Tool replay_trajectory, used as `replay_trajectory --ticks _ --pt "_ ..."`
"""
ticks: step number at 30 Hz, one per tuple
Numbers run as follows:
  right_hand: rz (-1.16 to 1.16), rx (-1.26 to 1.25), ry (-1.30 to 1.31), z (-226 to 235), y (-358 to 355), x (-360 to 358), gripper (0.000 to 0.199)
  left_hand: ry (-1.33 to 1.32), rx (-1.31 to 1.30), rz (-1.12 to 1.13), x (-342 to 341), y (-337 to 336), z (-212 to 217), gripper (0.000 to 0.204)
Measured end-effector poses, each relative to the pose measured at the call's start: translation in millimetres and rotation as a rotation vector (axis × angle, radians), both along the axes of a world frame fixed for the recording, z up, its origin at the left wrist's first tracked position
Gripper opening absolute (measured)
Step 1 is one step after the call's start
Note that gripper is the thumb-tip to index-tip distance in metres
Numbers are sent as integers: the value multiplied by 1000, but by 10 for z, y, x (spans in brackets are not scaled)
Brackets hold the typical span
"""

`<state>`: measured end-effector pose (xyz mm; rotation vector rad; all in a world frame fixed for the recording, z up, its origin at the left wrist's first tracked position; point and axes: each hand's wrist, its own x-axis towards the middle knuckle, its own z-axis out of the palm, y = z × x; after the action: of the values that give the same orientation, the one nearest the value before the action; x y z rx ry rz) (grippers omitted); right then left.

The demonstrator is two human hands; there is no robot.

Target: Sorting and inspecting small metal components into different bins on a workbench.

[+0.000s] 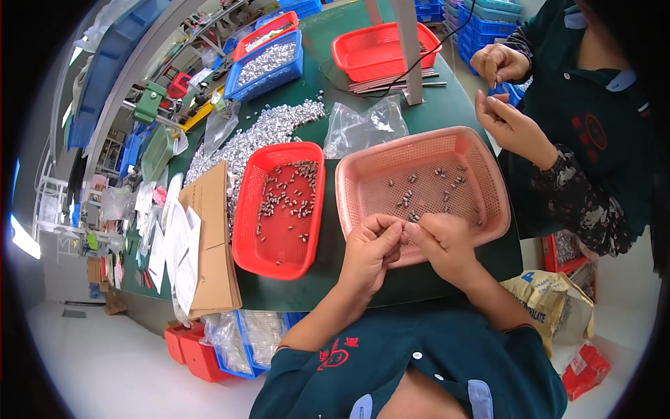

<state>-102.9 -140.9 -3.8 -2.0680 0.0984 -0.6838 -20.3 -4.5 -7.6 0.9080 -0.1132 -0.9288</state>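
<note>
Over the near rim of a pink basket (497, 202), my left hand (372, 250) and my right hand (444, 246) meet, thumbs and fingers pinched together. Whatever sits between the fingertips is too small and covered to make out. Several small metal fittings (413, 178) lie scattered on the basket's mesh bottom. To the left stands a red basket (243, 241), with many similar small dark-and-silver fittings (286, 199) spread across its floor.
Behind the red basket spreads a heap of silver metal parts (279, 122). Cardboard (213, 258) lies left, a clear plastic bag (366, 126) behind the pink basket. A blue bin (296, 66) and a red basket (363, 66) stand farther back, near a metal post (408, 52). A co-worker's hands (513, 129) are at the right.
</note>
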Motion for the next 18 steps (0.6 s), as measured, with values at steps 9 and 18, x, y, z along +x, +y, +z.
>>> replay_trajectory --ticks 9,18 --pt "89 678 83 27 -68 -65 26 -187 172 377 363 318 159 14" --pt "109 693 135 -22 -5 -15 27 99 -44 198 524 413 136 27"
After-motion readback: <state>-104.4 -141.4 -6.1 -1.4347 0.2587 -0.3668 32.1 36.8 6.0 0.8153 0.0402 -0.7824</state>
